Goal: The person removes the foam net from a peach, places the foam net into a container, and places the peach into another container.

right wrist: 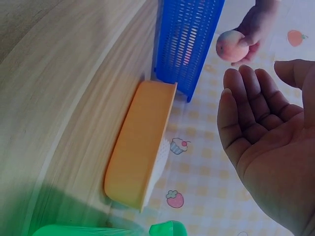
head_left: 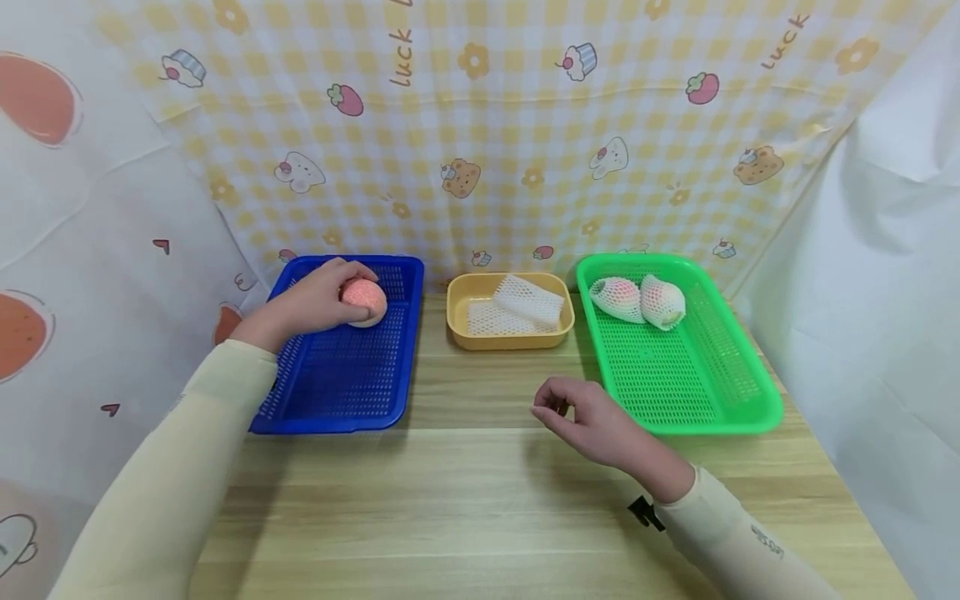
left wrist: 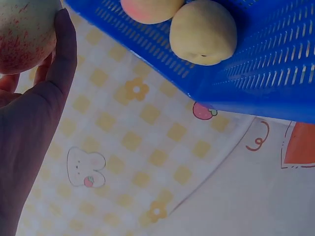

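My left hand (head_left: pixel 318 298) grips a pink-and-cream peach (head_left: pixel 365 302) above the blue basket (head_left: pixel 408 358). The left wrist view shows the held peach (left wrist: pixel 24 34) at its upper left, raised outside the basket rim. Two more peaches, one paler (left wrist: pixel 203 32) and one pinkish (left wrist: pixel 150 7), sit inside the blue basket; the hand and held peach hide them in the head view. Over the table in front of the green basket (head_left: pixel 757 400), my right hand (head_left: pixel 592 423) is held with loosely curled fingers. Its palm (right wrist: pixel 275 142) holds nothing.
Between the baskets stands a small yellow tray (head_left: pixel 510 342) with white foam nets (head_left: pixel 528 300) in it. Two net-wrapped peaches, one (head_left: pixel 618 298) beside another (head_left: pixel 662 302), lie at the back of the green basket. A patterned cloth (head_left: pixel 495 125) hangs behind the wooden table (head_left: pixel 465 500).
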The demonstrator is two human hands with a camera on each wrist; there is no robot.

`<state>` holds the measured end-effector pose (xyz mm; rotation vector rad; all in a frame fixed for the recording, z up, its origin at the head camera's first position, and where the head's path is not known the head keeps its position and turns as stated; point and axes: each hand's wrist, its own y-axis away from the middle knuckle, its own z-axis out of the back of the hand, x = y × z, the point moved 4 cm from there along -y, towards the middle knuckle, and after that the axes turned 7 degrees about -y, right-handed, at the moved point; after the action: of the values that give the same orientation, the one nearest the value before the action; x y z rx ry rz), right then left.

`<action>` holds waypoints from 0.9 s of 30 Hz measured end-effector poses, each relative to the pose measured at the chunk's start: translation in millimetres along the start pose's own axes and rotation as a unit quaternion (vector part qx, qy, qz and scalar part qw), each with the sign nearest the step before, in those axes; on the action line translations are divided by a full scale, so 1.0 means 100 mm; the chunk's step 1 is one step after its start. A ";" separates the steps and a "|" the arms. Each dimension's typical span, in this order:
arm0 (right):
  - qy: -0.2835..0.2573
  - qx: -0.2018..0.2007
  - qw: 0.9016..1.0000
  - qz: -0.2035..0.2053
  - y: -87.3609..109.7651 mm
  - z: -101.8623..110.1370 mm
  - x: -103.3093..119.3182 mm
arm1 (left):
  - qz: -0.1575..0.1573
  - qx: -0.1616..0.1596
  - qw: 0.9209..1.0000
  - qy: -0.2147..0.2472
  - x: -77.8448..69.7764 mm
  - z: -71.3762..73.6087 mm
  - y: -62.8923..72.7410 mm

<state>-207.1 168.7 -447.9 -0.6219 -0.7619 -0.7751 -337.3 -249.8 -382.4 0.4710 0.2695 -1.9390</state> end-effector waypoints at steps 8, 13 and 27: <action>-0.003 0.002 1.000 0.000 0.02 -0.01 -0.02 | 0.004 0.010 0.999 -0.040 0.03 -0.12 -0.16; -0.001 0.001 1.000 -0.002 0.03 -0.02 -0.03 | -0.002 0.021 0.997 -0.072 0.04 -0.25 -0.24; -0.008 0.008 1.000 -0.004 0.04 -0.03 -0.02 | -0.056 0.023 0.982 -0.180 0.02 -0.67 -0.40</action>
<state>-203.9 169.9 -452.5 -0.6114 -0.7854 -0.7719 -361.0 -208.5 -444.3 0.1297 0.0185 -2.1013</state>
